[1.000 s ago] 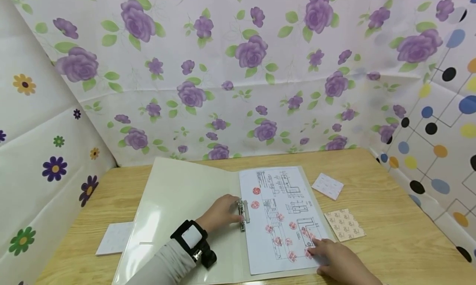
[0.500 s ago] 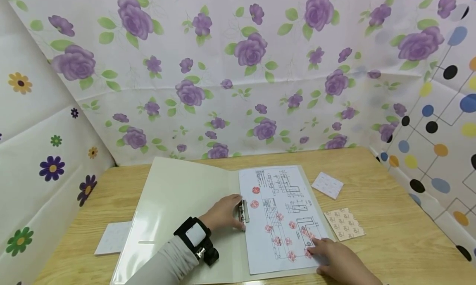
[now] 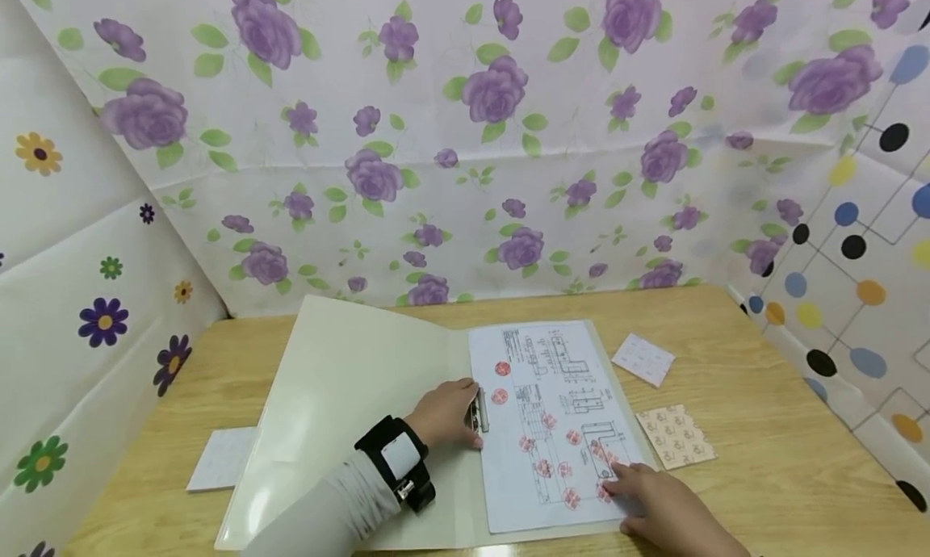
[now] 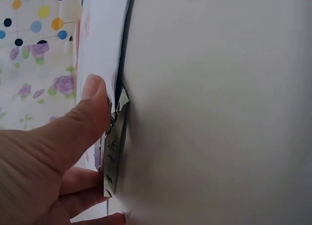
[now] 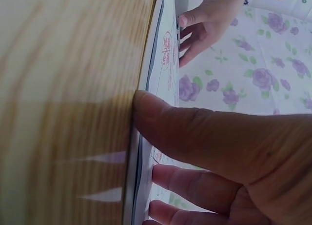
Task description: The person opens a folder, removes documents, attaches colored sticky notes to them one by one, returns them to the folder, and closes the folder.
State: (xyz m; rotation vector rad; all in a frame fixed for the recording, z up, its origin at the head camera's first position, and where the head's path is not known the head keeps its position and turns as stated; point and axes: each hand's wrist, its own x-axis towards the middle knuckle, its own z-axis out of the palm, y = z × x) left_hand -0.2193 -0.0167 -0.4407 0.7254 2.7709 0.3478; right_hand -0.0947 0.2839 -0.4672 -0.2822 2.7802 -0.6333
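An open cream folder [image 3: 349, 379] lies on the table, its left cover spread flat. Stacked on its right side are white sheets [image 3: 512, 500] with technical drawings and red stamps. A metal lever clip [image 3: 476, 416] sits along their left edge, by the folder's spine. My left hand [image 3: 443, 413] spans this clip, fingers at its far end and thumb at the near one; in the left wrist view the clip's metal plate [image 4: 115, 154] shows beside the thumb. My right hand [image 3: 664, 500] rests at the lower right of the sheets, fingertips on the paper and thumb at the folder's edge.
A white patterned pad [image 3: 643, 359] and a tan patterned pad [image 3: 676, 437] lie right of the folder. Another white pad [image 3: 218, 460] lies partly under the left cover. Floral cloth [image 3: 450, 137] hangs behind the wooden table [image 3: 770, 395], with patterned sheets at both sides.
My left hand has shifted slightly right over the clip, its thumb moving toward the clip's near end and covering more of it. My right hand stays in place.
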